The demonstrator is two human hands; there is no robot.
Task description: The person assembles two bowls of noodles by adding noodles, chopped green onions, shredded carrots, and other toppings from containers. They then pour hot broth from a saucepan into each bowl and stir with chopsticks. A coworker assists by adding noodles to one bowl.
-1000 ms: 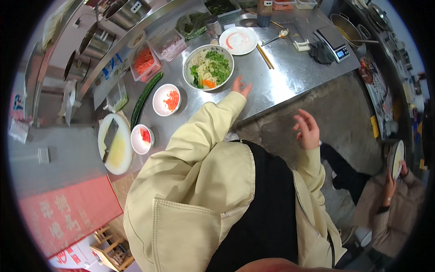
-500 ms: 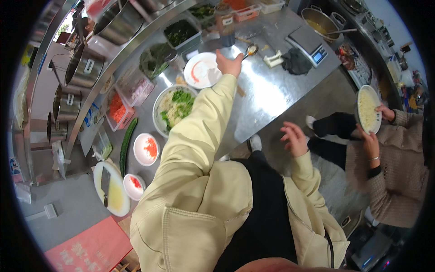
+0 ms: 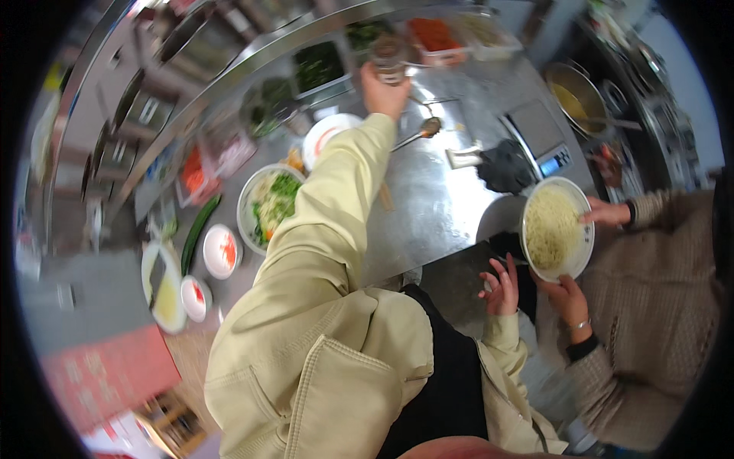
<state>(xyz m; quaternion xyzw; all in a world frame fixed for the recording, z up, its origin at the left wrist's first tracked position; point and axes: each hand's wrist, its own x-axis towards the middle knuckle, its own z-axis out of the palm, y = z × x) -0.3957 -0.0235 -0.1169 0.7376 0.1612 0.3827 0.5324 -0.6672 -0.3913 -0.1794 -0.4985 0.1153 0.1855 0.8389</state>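
Note:
At the far side of the steel table, my left hand (image 3: pixel 384 94) is closed around the lower part of a tall brownish jar (image 3: pixel 388 60) with a pale label. A white plate (image 3: pixel 327 131) with a reddish smear lies beside that wrist, partly behind my sleeve. A spoon (image 3: pixel 429 128) with dark contents rests on the table just right of the forearm. Left of the sleeve stands a white bowl (image 3: pixel 246 223) of pale food and chopped greens. My right hand (image 3: pixel 501 286) hovers off the near table edge, fingers spread, holding nothing.
Close on my right, a co-worker's two hands hold a white bowl (image 3: pixel 585 243) of pale noodle-like strands. A scale (image 3: pixel 535 126) and a black cloth (image 3: pixel 506 167) occupy the table's right. A cucumber (image 3: pixel 200 233), small bowls and a white board (image 3: pixel 174 310) sit at left.
My left hand has reached farther and closed around the jar. The co-worker has come nearer with the bowl, now close to my right hand. The view has shifted slightly.

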